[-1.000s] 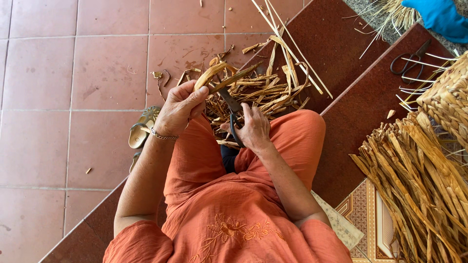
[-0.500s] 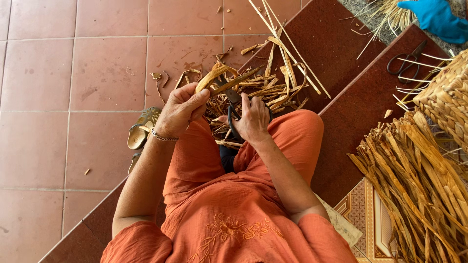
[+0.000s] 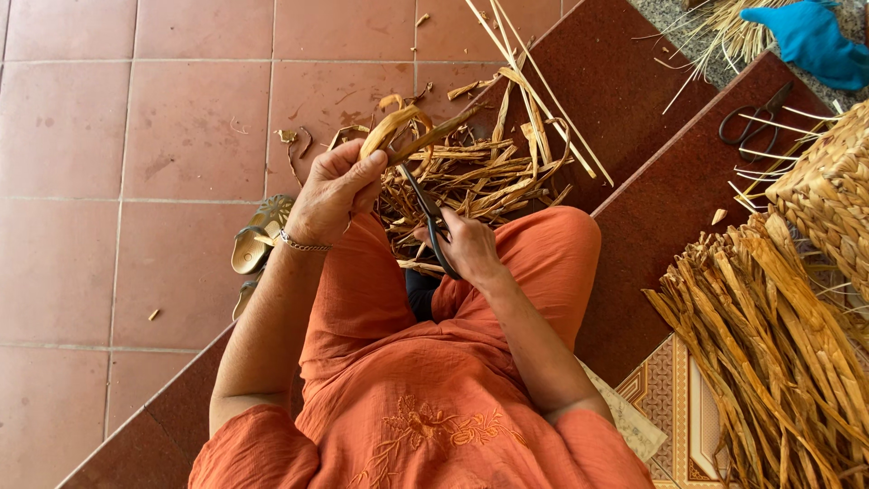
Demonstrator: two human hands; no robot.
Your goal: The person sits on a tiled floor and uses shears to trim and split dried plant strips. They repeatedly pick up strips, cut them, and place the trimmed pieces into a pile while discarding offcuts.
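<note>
- The left hand (image 3: 337, 186) is clenched on a curled dry stalk (image 3: 403, 127), pinching it near its bent top, held out over the floor (image 3: 136, 136) past the knees.
- The right hand (image 3: 471, 246) grasps dark scissors (image 3: 425, 213), fingers through the loops, blades pointing up toward the stalk.
- To trim well, in my judgement: keep the stalk taut and steady, bring the blades square to it just beside the left fingers without nearing them, and cut in one clean close.
- The stalk is tan to golden, flat and fibrous, curling over at the tip, its lower part brown and stiff.
- A heap of trimmings (image 3: 480, 172) lies beneath on the step edge.
- A bundle of straight stalks (image 3: 769, 335) rests at the right, near a woven basket (image 3: 828, 190).
- A second pair of scissors (image 3: 751, 122) lies well apart on the upper step.
</note>
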